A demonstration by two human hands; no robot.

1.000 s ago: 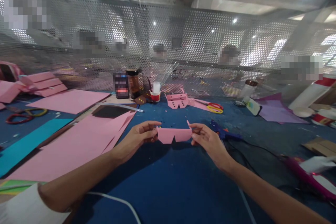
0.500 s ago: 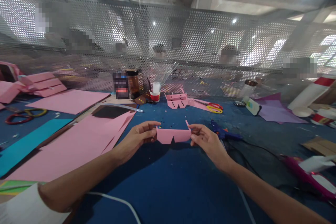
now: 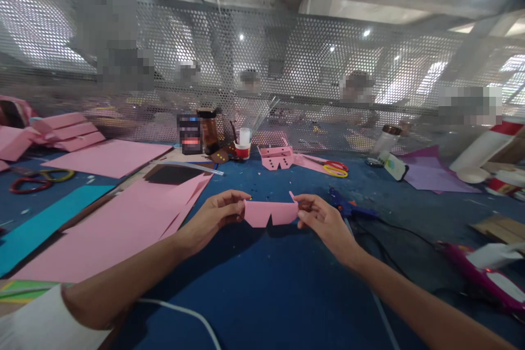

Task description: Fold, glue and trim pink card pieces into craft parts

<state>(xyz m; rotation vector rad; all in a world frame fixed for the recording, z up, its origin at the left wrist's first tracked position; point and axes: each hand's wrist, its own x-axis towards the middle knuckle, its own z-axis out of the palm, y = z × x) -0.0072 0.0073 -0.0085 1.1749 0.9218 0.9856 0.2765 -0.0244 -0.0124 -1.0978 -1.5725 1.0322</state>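
Note:
A pair of pink paper glasses (image 3: 258,213) with a V-shaped nose notch is held up over the blue table (image 3: 262,284). My left hand (image 3: 223,208) pinches its left end between thumb and fingers. At the other end, my right hand (image 3: 322,216) grips the corner where a narrow temple strip folds back. Beyond them stands a second pink paper piece (image 3: 275,158) of like shape, with black dots on it. A blue glue gun (image 3: 353,208) lies just right of my right hand.
Pink paper sheets (image 3: 118,229) and a teal strip (image 3: 53,224) cover the left. Scissors (image 3: 337,169) lie behind, near a red-and-white cup (image 3: 241,150) and a brown jar (image 3: 208,131). Purple paper (image 3: 432,172) and a magenta device (image 3: 484,279) are at right. A perforated metal screen (image 3: 287,54) closes the back.
The pink glasses have tilted slightly, so their front faces me a little more and the temple strip shows shorter. Both hands keep their hold in nearly the same place.

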